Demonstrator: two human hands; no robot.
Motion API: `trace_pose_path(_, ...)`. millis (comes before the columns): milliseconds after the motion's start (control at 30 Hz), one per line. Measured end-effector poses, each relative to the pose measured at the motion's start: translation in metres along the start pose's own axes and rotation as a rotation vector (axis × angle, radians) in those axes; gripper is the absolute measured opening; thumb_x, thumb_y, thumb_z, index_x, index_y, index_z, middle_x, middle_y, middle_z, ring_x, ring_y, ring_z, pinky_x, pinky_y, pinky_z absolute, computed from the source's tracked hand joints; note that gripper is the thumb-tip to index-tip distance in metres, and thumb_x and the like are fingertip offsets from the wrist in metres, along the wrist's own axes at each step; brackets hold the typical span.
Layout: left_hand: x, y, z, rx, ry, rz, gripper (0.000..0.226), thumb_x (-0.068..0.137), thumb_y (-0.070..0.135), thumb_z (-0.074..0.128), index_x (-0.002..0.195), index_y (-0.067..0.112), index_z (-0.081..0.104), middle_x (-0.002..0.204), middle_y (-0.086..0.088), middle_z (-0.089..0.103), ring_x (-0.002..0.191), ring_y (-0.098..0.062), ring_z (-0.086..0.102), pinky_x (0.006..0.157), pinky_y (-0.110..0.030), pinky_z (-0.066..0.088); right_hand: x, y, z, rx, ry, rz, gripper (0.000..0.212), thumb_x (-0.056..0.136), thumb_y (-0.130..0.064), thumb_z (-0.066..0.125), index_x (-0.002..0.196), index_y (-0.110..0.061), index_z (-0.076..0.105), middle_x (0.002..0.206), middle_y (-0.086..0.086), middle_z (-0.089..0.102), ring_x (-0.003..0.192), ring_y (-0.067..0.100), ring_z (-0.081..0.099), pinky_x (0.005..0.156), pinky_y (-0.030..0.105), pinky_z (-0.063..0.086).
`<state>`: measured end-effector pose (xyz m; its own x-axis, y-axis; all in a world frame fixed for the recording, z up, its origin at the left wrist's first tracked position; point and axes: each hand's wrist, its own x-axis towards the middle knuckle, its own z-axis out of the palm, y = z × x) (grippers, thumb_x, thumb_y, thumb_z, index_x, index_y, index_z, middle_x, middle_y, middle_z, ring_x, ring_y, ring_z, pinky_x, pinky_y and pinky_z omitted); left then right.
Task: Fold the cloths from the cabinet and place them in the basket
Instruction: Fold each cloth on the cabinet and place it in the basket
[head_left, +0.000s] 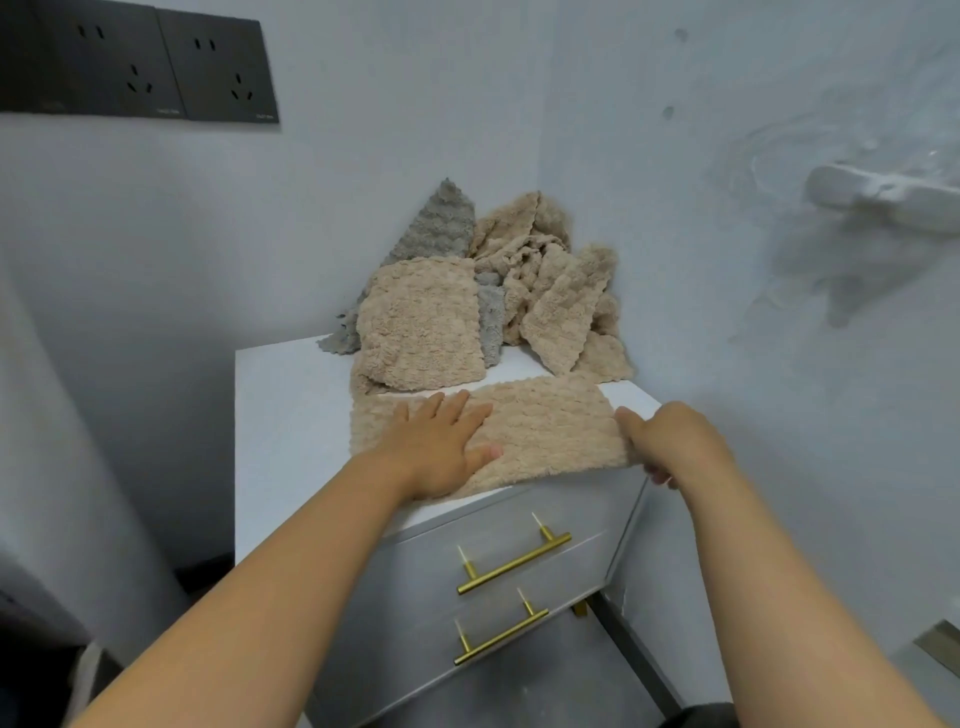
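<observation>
Now left fingers (457, 415) press beige cloth (550, 431); right fingers (631, 423) pinch its edge.

I am in the corner of a room that looks like a home; the walls (415, 130) are plain, painted pale blue-grey; in front of me stands a small white cabinet (291, 415) of the bedside kind, with two drawers and gold bar handles (514, 564); black wall sockets (140, 67) are at the upper left; soft fluffy household cloths (493, 291) lie piled on the cabinet.
</observation>
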<state>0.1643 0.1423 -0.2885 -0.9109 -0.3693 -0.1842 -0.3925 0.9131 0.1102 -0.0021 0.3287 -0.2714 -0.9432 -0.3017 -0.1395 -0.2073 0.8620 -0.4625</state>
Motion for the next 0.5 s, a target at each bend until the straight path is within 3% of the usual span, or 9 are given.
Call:
trace_pose_path(100,-0.003,0.005,-0.005,0.039,-0.005,-0.019,0.067,0.095,0.063,0.02,0.151,0.034,0.0,0.16,0.001,-0.006,0.147,-0.026,-0.002,0.118,-0.052,0.004,-0.012,0.001,0.002,0.226,-0.348,0.048,0.054,0.092,-0.053,0.049,0.091,0.0,0.058,0.071,0.014,0.066,0.056,0.023,0.062,0.057,0.029,0.052)
trace_pose_path(167,-0.006,0.009,-0.016,0.079,-0.019,-0.019,0.067,0.094,0.063,0.027,0.151,0.031,0.011,0.159,-0.004,0.013,0.143,-0.03,0.017,0.115,-0.049,0.021,-0.017,0.001,0.001,0.308,-0.389,0.013,0.044,0.091,-0.043,0.059,0.086,0.0,0.054,0.067,0.014,0.062,0.052,0.02,0.057,0.053,0.028,0.05)
trace_pose_path(300,-0.014,0.017,-0.041,0.103,-0.017,-0.014,0.058,0.094,0.058,0.04,0.139,0.023,0.044,0.137,-0.006,0.05,0.123,-0.025,0.048,0.099,-0.037,0.041,-0.013,-0.004,0.001,0.414,-0.067,-0.146,0.027,0.085,-0.024,0.069,0.074,-0.003,0.055,0.062,0.012,0.06,0.05,0.022,0.057,0.052,0.032,0.052)
trace_pose_path(367,-0.018,0.018,-0.046,0.074,0.03,-0.029,0.047,0.095,0.054,0.043,0.123,0.022,0.06,0.115,-0.005,0.066,0.097,-0.019,0.063,0.09,-0.032,0.047,-0.013,-0.01,0.004,0.447,0.112,-0.233,0.021,0.082,-0.02,0.07,0.073,-0.006,0.057,0.066,0.008,0.061,0.06,0.026,0.059,0.06,0.038,0.052)
trace_pose_path(433,-0.018,0.016,-0.043,0.046,0.081,-0.041,0.041,0.096,0.049,0.044,0.108,0.017,0.067,0.089,-0.004,0.072,0.068,-0.015,0.065,0.08,-0.031,0.052,-0.013,-0.017,0.008,0.46,0.195,-0.306,0.015,0.083,-0.018,0.068,0.077,-0.008,0.059,0.073,0.003,0.059,0.072,0.024,0.056,0.059,0.032,0.043)
trace_pose_path(500,-0.014,0.011,-0.036,0.046,0.168,-0.067,0.038,0.096,0.044,0.047,0.105,0.014,0.069,0.093,-0.005,0.071,0.073,-0.018,0.063,0.075,-0.029,0.05,-0.01,-0.024,0.014,0.483,0.211,-0.345,0.01,0.084,-0.014,0.066,0.086,-0.005,0.061,0.081,0.004,0.06,0.077,0.021,0.054,0.059,0.029,0.038)
